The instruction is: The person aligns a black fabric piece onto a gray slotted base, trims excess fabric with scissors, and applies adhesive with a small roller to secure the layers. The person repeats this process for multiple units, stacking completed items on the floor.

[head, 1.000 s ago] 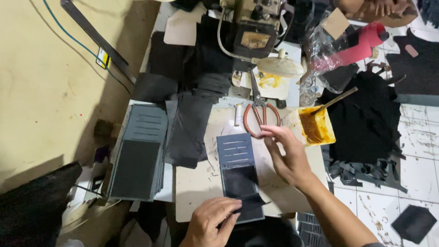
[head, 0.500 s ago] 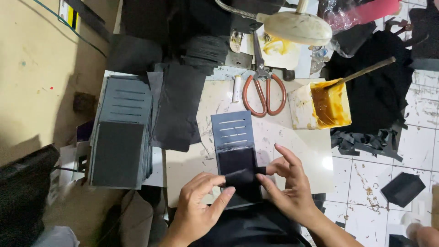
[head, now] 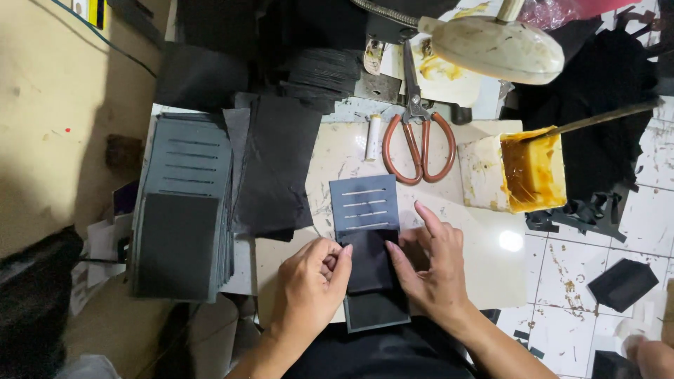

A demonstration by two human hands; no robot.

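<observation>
Left hand (head: 309,277) in a pinching grip on black fabric piece (head: 368,261), right hand (head: 430,263) open-fingered touching it, both atop slotted grey panel (head: 365,205), orange-handled scissors (head: 418,140) just beyond panel on worktop (head: 477,245)

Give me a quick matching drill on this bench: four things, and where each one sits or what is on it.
Things:
1. scissors
2. glue tub
3. slotted grey panel
4. stack of grey panels

Places:
A. far left of the bench
B. between both hands, black piece over its middle
C. right of the scissors, stick in it
D. behind the slotted panel, orange handles

Pairs: 1-D, 2-C, 3-B, 4-A
</observation>
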